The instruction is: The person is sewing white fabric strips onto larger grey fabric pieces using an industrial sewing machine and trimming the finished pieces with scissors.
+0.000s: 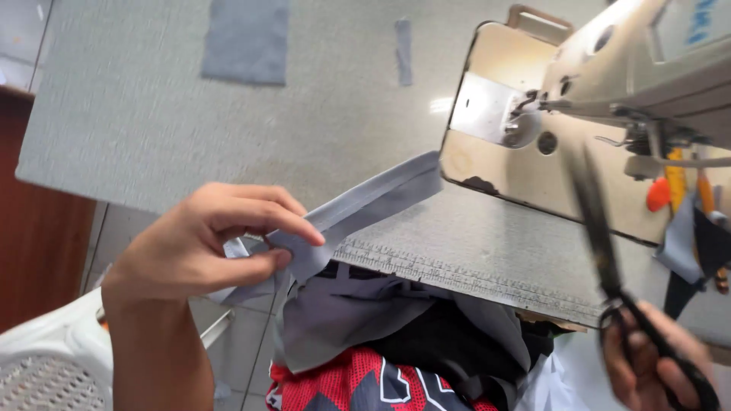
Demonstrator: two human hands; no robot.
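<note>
My left hand (202,243) pinches the end of a long grey fabric strip (373,196) between thumb and fingers, just off the front edge of the grey sewing table (228,137). The strip runs up and right toward the sewing machine (632,68). My right hand (647,365) at the lower right grips black scissors (601,236), blades pointing up toward the machine's needle area and blurred. More grey cloth (358,312) hangs over my lap below the strip.
A grey fabric rectangle (245,39) and a small grey strip (403,49) lie at the table's far side. A white plastic basket (46,365) sits at lower left beside a brown wooden panel (38,228). Red, black and white patterned clothing (358,384) shows below.
</note>
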